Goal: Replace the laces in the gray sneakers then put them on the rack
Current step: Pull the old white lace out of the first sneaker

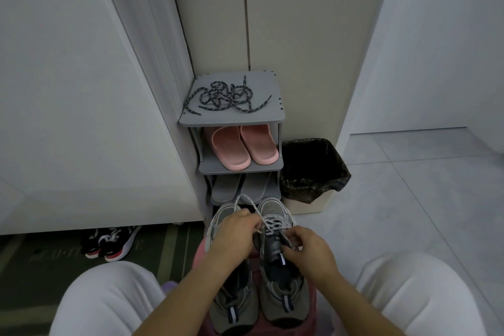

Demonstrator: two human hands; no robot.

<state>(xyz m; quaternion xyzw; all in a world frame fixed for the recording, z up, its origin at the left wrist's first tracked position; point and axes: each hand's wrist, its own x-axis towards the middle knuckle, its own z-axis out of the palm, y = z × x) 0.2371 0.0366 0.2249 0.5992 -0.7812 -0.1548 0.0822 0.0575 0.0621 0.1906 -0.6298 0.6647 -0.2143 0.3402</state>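
Your left hand (235,230) is pinching the pale speckled lace (272,222) up near the toe rows, and your right hand (309,252) is curling in at the tongue, apparently pinching that same lace, so the two are working close together over the gray sneaker on your right (283,300). Its partner (234,305) is sitting just beside it, both perched on the pink stool (200,252) between your knees.

That perch is the worry: if you are tugging hard, the shoe could be sliding off the stool's edge. A loop of lace is arching out toward the shoe rack (231,120) and could be catching on a shelf lip. The dark laces (226,97) are lying in a tangle on the top shelf, and any knot there will be slowing you.

Room is tight. A cabinet is closing in on your left, and the black-lined bin (313,169) is standing just right of the rack. The pink slippers (240,150) and gray slippers (240,188) are filling two tiers, while the lowest tier is hiding behind your hands, so I cannot tell whether it is free. Open floor is lying to your right
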